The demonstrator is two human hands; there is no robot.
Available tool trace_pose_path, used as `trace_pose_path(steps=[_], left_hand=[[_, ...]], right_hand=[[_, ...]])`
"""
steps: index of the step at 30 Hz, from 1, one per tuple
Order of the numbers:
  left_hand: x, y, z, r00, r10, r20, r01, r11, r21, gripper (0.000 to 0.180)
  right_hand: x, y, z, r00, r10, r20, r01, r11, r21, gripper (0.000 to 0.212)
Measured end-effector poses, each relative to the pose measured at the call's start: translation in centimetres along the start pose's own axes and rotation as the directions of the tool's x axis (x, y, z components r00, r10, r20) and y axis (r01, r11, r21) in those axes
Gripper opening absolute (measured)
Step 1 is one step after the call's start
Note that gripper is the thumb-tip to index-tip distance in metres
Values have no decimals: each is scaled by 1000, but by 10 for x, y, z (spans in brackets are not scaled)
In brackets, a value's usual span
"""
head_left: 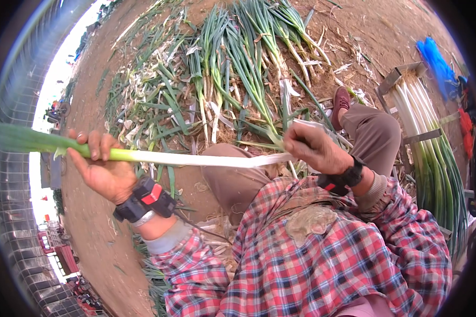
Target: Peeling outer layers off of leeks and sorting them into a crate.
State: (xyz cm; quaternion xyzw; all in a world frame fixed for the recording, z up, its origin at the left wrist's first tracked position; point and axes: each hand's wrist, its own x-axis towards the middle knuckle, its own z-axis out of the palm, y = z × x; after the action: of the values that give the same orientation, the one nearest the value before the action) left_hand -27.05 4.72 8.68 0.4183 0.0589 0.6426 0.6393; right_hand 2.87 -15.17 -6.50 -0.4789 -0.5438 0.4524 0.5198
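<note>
- The left hand [103,166] grips the green end of a long green onion [195,158], held level above the lap.
- The right hand [314,148] pinches its white end.
- More green onions [232,58] lie piled on the dirt ahead.

Two hands: the left hand [103,169] at nine o'clock and the right hand [313,148] near centre share one long leek [195,158]. Two wrist devices, one per wrist. One brown shoe [341,100] at one o'clock. One metal rack [402,79] at three o'clock holds a stack of trimmed leeks, too many to count, like the loose leeks [238,58] at twelve.
</note>
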Motion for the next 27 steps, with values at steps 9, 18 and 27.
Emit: trace_pose_path(steps=[9, 18, 27], left_hand=[[13, 61, -58, 973, 89, -214, -31, 965, 261, 23], [4, 61, -29, 754, 282, -593, 29, 888, 458, 27], [-32, 58, -49, 985, -80, -152, 87, 995, 43, 31]], right_hand=[[-65, 91, -51, 883, 404, 241, 50, 428, -902, 19], [37, -17, 40, 940, -329, 85, 290, 645, -707, 63], [39, -30, 69, 874, 140, 465, -243, 955, 169, 33]])
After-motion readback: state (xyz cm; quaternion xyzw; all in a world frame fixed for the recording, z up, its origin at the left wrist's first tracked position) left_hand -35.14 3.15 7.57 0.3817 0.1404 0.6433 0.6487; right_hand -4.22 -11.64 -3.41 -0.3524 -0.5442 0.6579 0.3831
